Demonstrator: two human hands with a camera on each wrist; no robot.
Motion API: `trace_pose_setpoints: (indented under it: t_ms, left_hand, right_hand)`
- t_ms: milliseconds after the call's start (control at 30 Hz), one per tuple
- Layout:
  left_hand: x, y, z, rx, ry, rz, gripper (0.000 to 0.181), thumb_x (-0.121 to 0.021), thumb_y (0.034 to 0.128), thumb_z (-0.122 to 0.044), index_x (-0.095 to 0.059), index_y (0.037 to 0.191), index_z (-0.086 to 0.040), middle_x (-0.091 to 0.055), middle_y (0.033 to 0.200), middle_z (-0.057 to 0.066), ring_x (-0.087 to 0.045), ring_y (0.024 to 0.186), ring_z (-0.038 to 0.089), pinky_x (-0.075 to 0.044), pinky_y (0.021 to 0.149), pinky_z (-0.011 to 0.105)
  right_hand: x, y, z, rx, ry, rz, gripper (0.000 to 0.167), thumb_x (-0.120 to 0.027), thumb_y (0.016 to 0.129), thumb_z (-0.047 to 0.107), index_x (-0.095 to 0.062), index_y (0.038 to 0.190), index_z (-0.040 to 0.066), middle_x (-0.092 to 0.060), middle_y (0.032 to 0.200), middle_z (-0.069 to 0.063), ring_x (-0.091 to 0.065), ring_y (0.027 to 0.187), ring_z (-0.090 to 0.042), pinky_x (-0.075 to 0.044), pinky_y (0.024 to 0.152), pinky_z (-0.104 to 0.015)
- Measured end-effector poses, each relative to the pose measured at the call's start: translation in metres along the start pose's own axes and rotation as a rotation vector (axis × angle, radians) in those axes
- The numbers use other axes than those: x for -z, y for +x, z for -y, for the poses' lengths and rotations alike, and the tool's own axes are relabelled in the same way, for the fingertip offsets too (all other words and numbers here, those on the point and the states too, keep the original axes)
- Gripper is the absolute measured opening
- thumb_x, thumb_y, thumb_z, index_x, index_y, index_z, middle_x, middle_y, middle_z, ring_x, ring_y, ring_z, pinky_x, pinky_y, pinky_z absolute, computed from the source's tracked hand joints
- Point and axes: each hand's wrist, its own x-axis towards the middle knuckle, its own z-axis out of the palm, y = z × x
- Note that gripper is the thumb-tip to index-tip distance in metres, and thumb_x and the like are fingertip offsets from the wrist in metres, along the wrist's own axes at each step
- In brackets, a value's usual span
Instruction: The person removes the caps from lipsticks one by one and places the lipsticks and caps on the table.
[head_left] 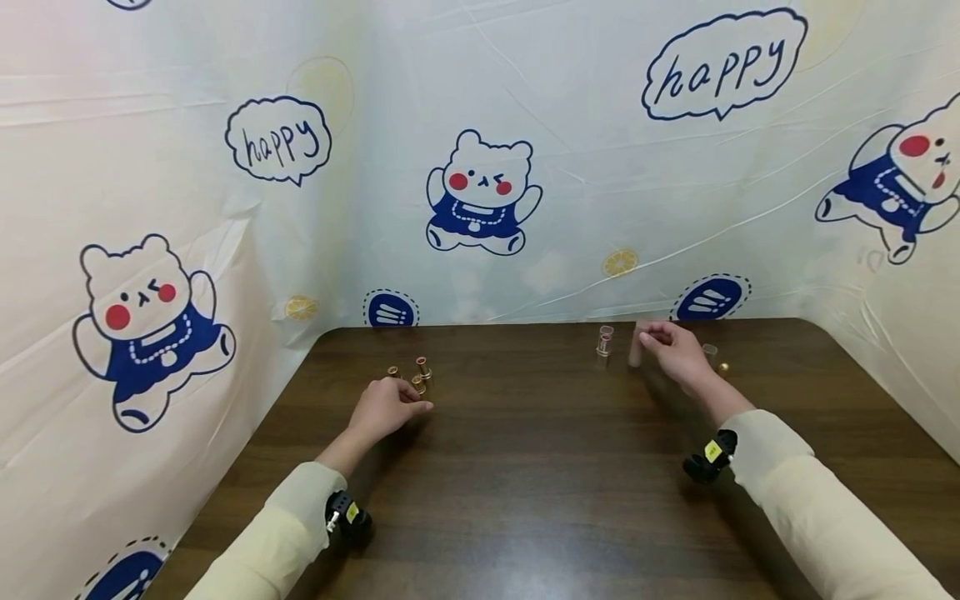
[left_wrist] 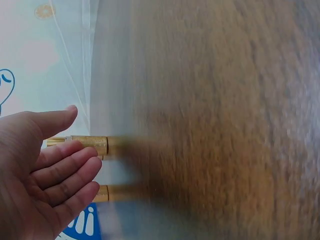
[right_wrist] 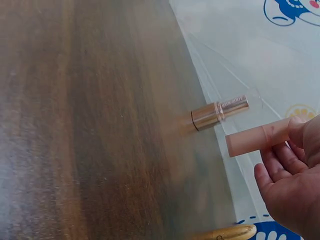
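A person's right hand (head_left: 673,350) pinches a pink tube (head_left: 636,345) near its upper end, thumb set against fingers, toward the far edge of a dark wooden desk (head_left: 517,475). The tube stands roughly upright beside a clear-capped lipstick (head_left: 604,342), the 2 apart; whether its base meets the wood is hard to tell from these angles. Across the desk, the left hand (head_left: 386,407) holds nothing, its fingers loosely extended and thumb well away from them, beside a cluster of 3 gold tubes (head_left: 422,367). A small gold item (head_left: 723,367) lies on the far side of the right hand from the pink tube. The step in hand appears to be placing the pink tube next to the lipstick. The next move would call for a plumb tube, a base flat on the desk and a gentle release, without nudging the slim lipstick alongside.
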Motion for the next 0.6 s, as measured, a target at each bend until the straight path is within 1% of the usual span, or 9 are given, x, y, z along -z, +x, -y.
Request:
trace_pose_setpoints:
  t_ms: [200, 400, 600]
  left_hand:
    - [-0.003, -0.002, -0.007, -0.012, -0.001, -0.006, 0.023, -0.082, 0.0787, -0.032, -0.073, 0.08, -0.011, -0.064, 0.071, -0.002, -0.056, 0.065, 0.015, -0.047, 0.059, 0.031]
    - [-0.006, -0.004, -0.016, -0.042, 0.005, -0.003, 0.023, -0.082, 0.0782, -0.033, -0.072, 0.078, -0.012, -0.063, 0.07, -0.003, -0.055, 0.064, 0.014, -0.046, 0.059, 0.031]
    - [-0.01, -0.001, -0.03, -0.079, -0.022, 0.008, 0.021, -0.082, 0.0783, -0.032, -0.072, 0.078, -0.013, -0.064, 0.071, -0.005, -0.057, 0.064, 0.013, -0.048, 0.061, 0.031]
  right_hand:
    - [-0.003, -0.006, 0.005, 0.0, 0.015, 0.015, 0.042, -0.047, 0.104, 0.024, -0.048, 0.134, -0.005, -0.051, 0.128, -0.026, -0.047, 0.119, -0.035, -0.039, 0.099, -0.048]
    - [-0.007, -0.012, 0.011, 0.004, 0.033, 0.031, 0.042, -0.048, 0.104, 0.024, -0.047, 0.134, -0.005, -0.051, 0.13, -0.026, -0.046, 0.122, -0.035, -0.037, 0.102, -0.05]
    - [-0.014, -0.016, 0.018, 0.028, 0.027, 0.043, 0.042, -0.05, 0.103, 0.025, -0.049, 0.133, -0.004, -0.053, 0.128, -0.024, -0.048, 0.117, -0.033, -0.039, 0.099, -0.047]
